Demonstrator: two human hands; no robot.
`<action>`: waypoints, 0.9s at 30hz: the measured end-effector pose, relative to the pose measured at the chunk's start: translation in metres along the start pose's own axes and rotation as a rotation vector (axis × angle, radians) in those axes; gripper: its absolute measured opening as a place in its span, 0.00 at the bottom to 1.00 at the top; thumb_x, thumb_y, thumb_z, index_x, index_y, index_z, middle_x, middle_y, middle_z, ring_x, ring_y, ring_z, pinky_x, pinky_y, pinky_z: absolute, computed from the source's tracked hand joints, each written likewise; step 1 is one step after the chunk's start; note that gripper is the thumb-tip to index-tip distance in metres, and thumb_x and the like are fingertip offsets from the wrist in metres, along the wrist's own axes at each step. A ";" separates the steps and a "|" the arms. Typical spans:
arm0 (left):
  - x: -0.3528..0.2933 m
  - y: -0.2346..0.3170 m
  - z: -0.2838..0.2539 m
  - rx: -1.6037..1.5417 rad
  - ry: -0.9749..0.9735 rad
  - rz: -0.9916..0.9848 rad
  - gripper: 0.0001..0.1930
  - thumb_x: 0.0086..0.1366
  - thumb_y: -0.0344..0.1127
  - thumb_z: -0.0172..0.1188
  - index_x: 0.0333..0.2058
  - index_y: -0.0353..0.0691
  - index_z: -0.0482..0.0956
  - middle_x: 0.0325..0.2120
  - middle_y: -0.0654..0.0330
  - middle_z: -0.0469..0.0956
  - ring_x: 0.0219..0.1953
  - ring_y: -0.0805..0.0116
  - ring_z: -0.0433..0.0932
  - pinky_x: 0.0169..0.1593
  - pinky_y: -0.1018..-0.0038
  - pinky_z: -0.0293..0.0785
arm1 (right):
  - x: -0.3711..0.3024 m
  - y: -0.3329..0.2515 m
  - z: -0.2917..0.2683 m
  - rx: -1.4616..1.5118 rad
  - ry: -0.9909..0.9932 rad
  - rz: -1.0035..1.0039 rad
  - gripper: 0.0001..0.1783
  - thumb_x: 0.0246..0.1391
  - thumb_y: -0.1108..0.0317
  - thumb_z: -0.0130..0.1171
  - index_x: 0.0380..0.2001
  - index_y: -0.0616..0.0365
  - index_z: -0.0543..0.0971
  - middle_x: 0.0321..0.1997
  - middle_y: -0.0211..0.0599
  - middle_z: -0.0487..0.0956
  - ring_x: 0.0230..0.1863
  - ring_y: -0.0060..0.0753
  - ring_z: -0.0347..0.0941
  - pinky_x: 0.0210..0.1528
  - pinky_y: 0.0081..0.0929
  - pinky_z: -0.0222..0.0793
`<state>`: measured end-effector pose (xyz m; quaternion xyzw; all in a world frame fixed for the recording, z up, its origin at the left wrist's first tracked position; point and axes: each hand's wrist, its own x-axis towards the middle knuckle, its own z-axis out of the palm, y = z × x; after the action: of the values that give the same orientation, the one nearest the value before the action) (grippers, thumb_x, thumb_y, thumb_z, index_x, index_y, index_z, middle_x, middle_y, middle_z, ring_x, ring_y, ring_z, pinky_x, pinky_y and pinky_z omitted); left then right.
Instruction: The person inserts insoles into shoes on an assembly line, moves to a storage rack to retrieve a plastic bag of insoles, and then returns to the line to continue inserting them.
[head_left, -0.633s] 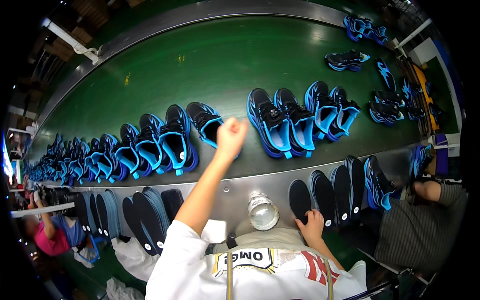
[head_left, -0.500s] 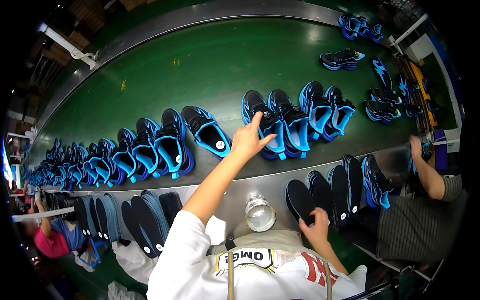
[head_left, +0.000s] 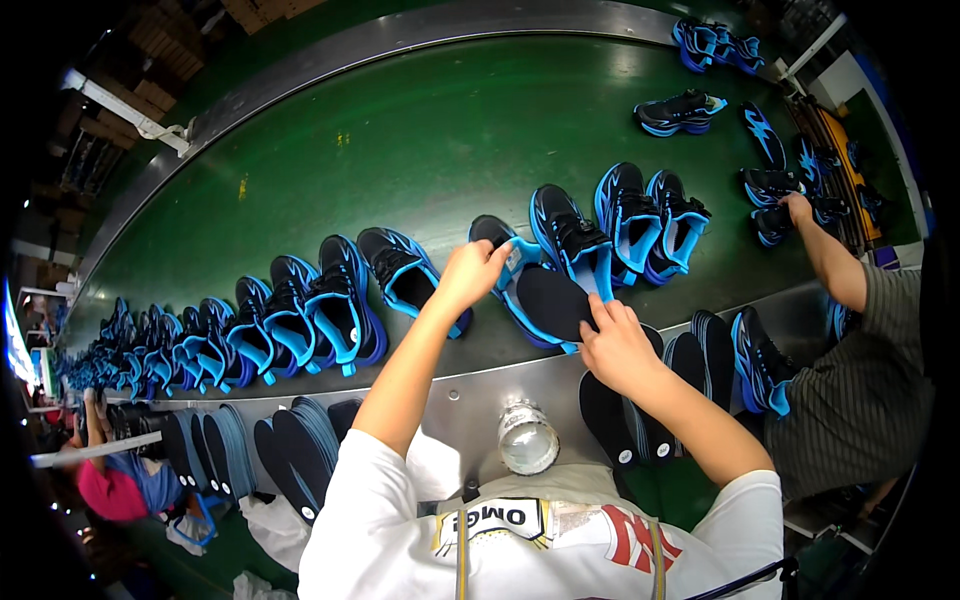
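Note:
My left hand (head_left: 470,274) is closed on the upper of a black and blue sneaker (head_left: 490,229) near its tongue, holding the opening wide. The shoe stands on the green belt with its toe pointing away from me. In my right hand (head_left: 624,350) is a black insole (head_left: 550,300), pinched near one end. The insole lies tilted over the shoe's opening, its far end at the mouth; how deep it reaches I cannot tell. Just right of this shoe stands another sneaker (head_left: 570,228). On the left is a sneaker (head_left: 404,270) turned the same way.
A long row of sneakers (head_left: 285,300) runs left along the green belt (head_left: 420,130). Stacks of black insoles (head_left: 690,360) lie on the metal ledge (head_left: 470,400), beside a glass jar (head_left: 528,438). At right, a co-worker's arm (head_left: 835,262) reaches toward more shoes.
My right hand has lifted an insole from the ledge to the shoe. My left hand has pulled that shoe's opening wide and turned it. The co-worker's arm has reached farther onto the belt.

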<state>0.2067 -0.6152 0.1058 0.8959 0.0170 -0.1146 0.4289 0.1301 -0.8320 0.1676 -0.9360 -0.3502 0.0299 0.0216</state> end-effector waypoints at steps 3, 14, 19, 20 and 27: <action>-0.016 -0.001 0.007 -0.065 0.093 -0.068 0.22 0.55 0.48 0.49 0.20 0.30 0.71 0.14 0.46 0.70 0.21 0.53 0.73 0.26 0.65 0.66 | 0.006 -0.002 -0.007 0.040 -0.019 -0.046 0.08 0.33 0.71 0.52 0.19 0.63 0.76 0.43 0.50 0.69 0.38 0.38 0.62 0.42 0.28 0.59; -0.009 -0.009 0.023 -0.204 0.139 -0.059 0.22 0.56 0.48 0.49 0.18 0.31 0.69 0.09 0.51 0.67 0.14 0.63 0.66 0.20 0.70 0.61 | 0.072 -0.031 0.090 0.117 0.063 0.268 0.06 0.39 0.72 0.49 0.22 0.63 0.73 0.37 0.48 0.70 0.34 0.41 0.68 0.34 0.30 0.67; -0.011 -0.018 0.024 -0.416 0.190 -0.082 0.21 0.55 0.48 0.51 0.18 0.31 0.68 0.08 0.63 0.63 0.14 0.78 0.61 0.18 0.77 0.55 | 0.060 -0.035 0.042 0.074 0.047 0.285 0.17 0.37 0.61 0.57 0.29 0.62 0.73 0.40 0.51 0.69 0.35 0.44 0.68 0.37 0.32 0.67; -0.012 -0.015 0.024 -0.459 0.194 -0.074 0.21 0.55 0.48 0.51 0.18 0.31 0.68 0.08 0.65 0.62 0.14 0.80 0.59 0.17 0.78 0.54 | 0.066 -0.029 0.030 0.171 -0.291 0.390 0.20 0.32 0.58 0.60 0.28 0.62 0.74 0.39 0.54 0.70 0.34 0.45 0.69 0.38 0.33 0.66; -0.009 -0.021 0.028 -0.412 0.083 -0.029 0.21 0.56 0.48 0.51 0.14 0.35 0.64 0.09 0.68 0.57 0.15 0.81 0.54 0.17 0.77 0.51 | 0.080 -0.008 0.052 0.129 -0.501 0.088 0.08 0.37 0.70 0.51 0.21 0.63 0.77 0.33 0.50 0.72 0.33 0.44 0.69 0.37 0.32 0.67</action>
<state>0.1898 -0.6233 0.0748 0.7928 0.0709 -0.0779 0.6004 0.1814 -0.7718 0.1126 -0.9103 -0.3011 0.2841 -0.0075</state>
